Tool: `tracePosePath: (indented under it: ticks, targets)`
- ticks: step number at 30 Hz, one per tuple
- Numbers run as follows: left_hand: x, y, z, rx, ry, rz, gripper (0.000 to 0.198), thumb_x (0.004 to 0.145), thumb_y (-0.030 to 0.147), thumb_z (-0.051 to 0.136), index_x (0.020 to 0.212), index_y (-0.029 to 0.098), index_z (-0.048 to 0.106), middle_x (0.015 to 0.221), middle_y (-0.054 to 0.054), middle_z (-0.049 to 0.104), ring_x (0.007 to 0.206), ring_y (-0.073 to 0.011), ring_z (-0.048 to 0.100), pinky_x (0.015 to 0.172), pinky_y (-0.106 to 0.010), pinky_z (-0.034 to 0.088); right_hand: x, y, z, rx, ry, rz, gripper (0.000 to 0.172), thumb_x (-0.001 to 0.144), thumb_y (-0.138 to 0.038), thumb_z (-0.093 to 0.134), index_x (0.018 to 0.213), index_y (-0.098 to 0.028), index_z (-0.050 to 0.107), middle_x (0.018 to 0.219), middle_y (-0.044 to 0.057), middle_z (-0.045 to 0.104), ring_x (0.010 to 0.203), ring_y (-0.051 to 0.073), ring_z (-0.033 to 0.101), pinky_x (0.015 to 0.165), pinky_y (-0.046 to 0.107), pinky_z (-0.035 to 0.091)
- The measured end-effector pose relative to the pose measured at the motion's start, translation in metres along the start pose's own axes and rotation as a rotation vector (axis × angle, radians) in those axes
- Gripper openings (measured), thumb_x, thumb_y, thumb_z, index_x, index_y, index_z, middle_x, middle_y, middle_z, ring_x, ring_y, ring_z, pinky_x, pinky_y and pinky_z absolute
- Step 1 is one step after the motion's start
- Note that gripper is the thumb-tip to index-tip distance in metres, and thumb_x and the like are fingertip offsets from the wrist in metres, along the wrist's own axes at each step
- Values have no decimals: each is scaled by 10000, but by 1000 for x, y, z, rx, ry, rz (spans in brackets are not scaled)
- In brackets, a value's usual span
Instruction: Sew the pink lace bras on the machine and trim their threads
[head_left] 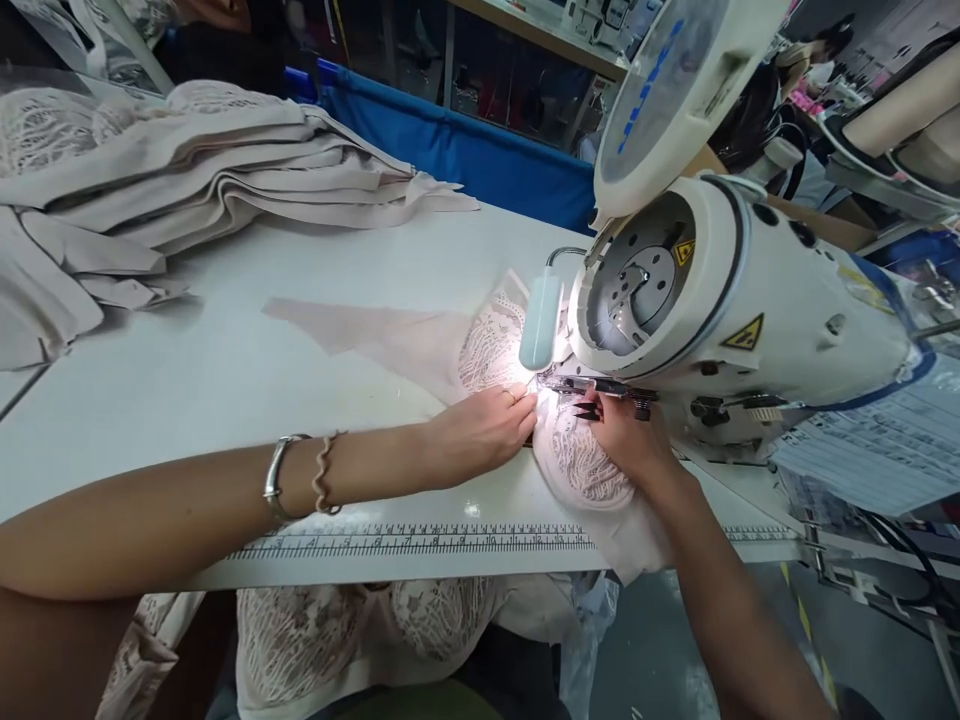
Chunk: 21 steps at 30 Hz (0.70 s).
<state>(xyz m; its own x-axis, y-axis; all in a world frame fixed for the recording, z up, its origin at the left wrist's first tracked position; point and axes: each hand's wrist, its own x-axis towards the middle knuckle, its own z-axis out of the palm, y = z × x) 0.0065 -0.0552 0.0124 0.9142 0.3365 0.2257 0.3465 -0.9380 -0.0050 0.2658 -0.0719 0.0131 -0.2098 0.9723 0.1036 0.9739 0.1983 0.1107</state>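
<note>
A pale pink lace bra (589, 465) lies on the sewing machine (667, 290) bed, one cup in front of the needle area and the other cup (487, 345) behind it, with a sheer wing spread to the left. My left hand (491, 425) is closed, its fingertips pinching the bra's fabric just left of the presser foot. My right hand (630, 430) is closed around small black thread snips (587, 410), whose two pointed tips stick out leftward over the front cup. A lit lamp (541, 320) brightens the stitching spot; the needle itself is lost in glare.
A stack of beige bra pieces (247, 170) covers the table's back left. A measuring tape (420, 540) runs along the front edge. More lace bras (307, 640) rest on my lap. The machine's round cover (660, 100) stands raised. Behind the table hangs blue cloth (465, 145).
</note>
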Motion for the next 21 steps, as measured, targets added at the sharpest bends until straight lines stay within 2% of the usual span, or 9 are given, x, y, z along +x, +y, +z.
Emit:
tracePosePath:
  ticks: [4, 8, 13, 17, 21]
  targets:
    - [1, -7, 2, 35, -4, -32, 359, 939, -32, 314, 1102, 63, 620, 1057, -159, 671, 808, -236, 564, 683, -360, 398, 0, 2, -4, 12, -2, -58, 255, 864, -259, 540, 1044, -188, 707, 905, 100, 746, 827, 269, 648, 726, 364, 485]
    - [0, -9, 5, 74, 55, -58, 341, 943, 3, 386, 1221, 59, 574, 1077, -156, 671, 807, -230, 558, 641, -347, 349, -2, -3, -11, 159, -83, -277, 532, 855, -97, 433, 1305, -281, 649, 916, 20, 714, 843, 190, 633, 818, 310, 501]
    - [-3, -14, 10, 15, 113, -72, 382, 863, -73, 450, 1178, 99, 579, 1056, -128, 685, 755, -190, 555, 639, -321, 339, -5, -4, -1, 214, 0, -354, 691, 811, -3, 357, 1393, -290, 594, 816, 8, 618, 757, 162, 595, 727, 262, 501]
    - [-2, -24, 12, -112, 173, -62, 335, 907, -52, 448, 1139, 139, 598, 1020, -94, 694, 733, -169, 556, 697, -324, 386, -5, -3, 7, 156, 48, -367, 691, 806, -4, 410, 1414, -294, 565, 838, 16, 635, 800, 177, 605, 738, 270, 498]
    - [1, -36, 11, -176, 175, -59, 326, 956, -32, 388, 1057, 162, 630, 956, -78, 693, 749, -180, 550, 718, -341, 403, -6, -11, -2, 104, 81, -374, 633, 803, -8, 432, 1352, -269, 609, 853, 18, 681, 801, 177, 623, 718, 267, 486]
